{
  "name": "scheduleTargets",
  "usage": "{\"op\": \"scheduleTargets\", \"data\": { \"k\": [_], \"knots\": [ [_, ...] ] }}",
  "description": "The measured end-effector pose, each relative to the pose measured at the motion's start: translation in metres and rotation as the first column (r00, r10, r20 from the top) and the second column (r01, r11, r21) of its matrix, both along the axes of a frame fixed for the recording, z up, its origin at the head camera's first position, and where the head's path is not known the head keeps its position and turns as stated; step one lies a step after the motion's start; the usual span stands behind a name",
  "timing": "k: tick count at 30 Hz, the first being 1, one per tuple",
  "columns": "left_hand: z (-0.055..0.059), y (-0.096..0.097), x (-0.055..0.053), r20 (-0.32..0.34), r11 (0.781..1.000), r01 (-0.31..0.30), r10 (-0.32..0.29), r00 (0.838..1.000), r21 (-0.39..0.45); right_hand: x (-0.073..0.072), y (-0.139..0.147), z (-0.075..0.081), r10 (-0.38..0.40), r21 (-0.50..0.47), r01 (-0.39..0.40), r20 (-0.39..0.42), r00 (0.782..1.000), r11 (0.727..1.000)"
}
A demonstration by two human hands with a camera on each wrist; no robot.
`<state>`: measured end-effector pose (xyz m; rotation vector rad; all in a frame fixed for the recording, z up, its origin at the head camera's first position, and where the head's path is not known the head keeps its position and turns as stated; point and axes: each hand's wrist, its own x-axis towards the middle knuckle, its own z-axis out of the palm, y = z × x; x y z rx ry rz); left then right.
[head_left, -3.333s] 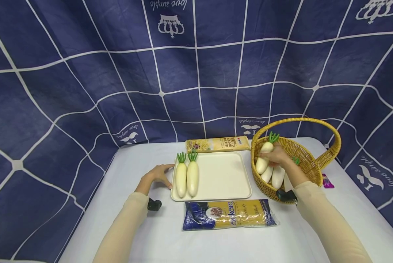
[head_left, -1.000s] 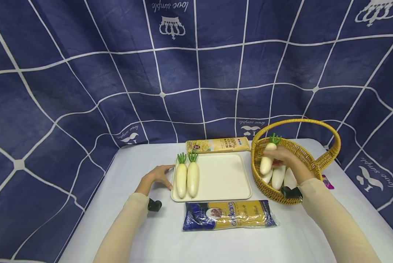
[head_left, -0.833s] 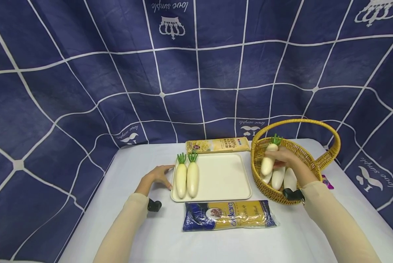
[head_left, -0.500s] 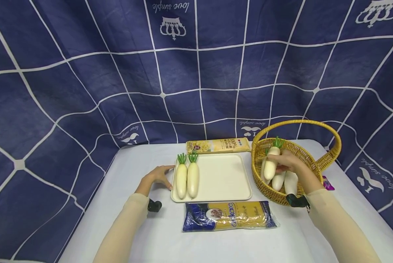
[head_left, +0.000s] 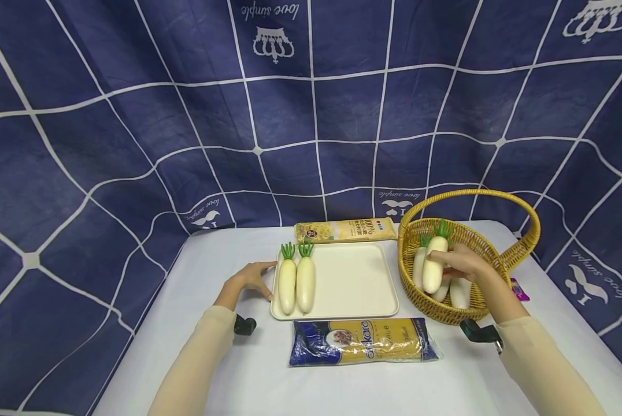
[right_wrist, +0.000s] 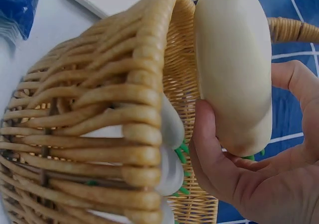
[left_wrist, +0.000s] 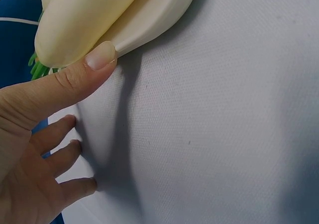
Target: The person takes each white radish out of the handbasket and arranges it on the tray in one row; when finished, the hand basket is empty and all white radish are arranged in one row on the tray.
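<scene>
My right hand [head_left: 462, 261] grips a white radish [head_left: 435, 266] with a green leafy top, thumb on one side and fingers on the other. It is held over the wicker basket [head_left: 498, 263], close above several more white radishes [head_left: 460, 293] lying inside. In the right wrist view, the gripped radish [right_wrist: 233, 69] stands above the basket's rim [right_wrist: 147, 109]. My left hand [head_left: 250, 277] is at the left edge of the cream tray [head_left: 355, 280], its thumb [left_wrist: 89, 69] against the rim and the other fingers loosely spread. Two radishes [head_left: 304, 283] lie side by side on the tray's left part.
A yellow noodle packet [head_left: 344, 229] lies behind the tray, and a blue and yellow pasta bag [head_left: 363, 342] in front of it. The basket's tall handle [head_left: 519, 205] arches over its back and right. A small purple packet [head_left: 519, 290] sits right of the basket.
My right hand, holding the radish, has shifted right and slightly nearer within the basket's outline, uncovering another radish at the basket's left. The left hand and the tray stay put.
</scene>
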<state>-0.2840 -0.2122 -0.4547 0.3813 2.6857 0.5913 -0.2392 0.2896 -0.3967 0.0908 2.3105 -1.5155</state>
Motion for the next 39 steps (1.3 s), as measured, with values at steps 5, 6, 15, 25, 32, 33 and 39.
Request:
{"op": "scheduleTargets", "data": {
  "k": [5, 6, 15, 25, 32, 33, 39],
  "knots": [
    [-0.001, 0.0, -0.001, 0.007, 1.0, -0.007, 0.007, 1.0, -0.001, 0.01, -0.001, 0.004, 0.009, -0.001, -0.009, -0.01, 1.0, 1.0],
    [-0.001, 0.0, -0.001, 0.008, 1.0, -0.007, 0.007, 1.0, -0.001, 0.012, -0.001, 0.005, 0.009, 0.003, -0.009, -0.009, 1.0, 1.0],
    [-0.002, 0.0, -0.001, 0.015, 1.0, -0.007, 0.007, 1.0, -0.007, 0.03, -0.003, 0.006, 0.02, 0.047, -0.018, -0.038, 0.999, 0.999],
    [0.0, 0.001, 0.0, 0.024, 1.0, -0.013, 0.013, 1.0, -0.007, 0.051, -0.001, 0.008, 0.047, 0.069, -0.042, -0.069, 0.997, 0.997],
    [0.0, 0.0, 0.0, 0.022, 1.0, -0.003, 0.003, 1.0, -0.007, 0.065, -0.003, 0.008, 0.054, 0.053, -0.05, -0.068, 0.996, 0.997],
    [0.0, 0.0, 0.0, 0.019, 1.0, 0.002, -0.001, 1.0, -0.007, 0.066, -0.004, 0.008, 0.058, 0.048, -0.054, -0.068, 0.996, 0.997],
    [0.0, 0.001, 0.0, 0.013, 1.0, 0.009, -0.009, 1.0, -0.005, 0.076, -0.012, 0.008, 0.082, 0.027, -0.08, -0.081, 0.993, 0.996]
  ]
}}
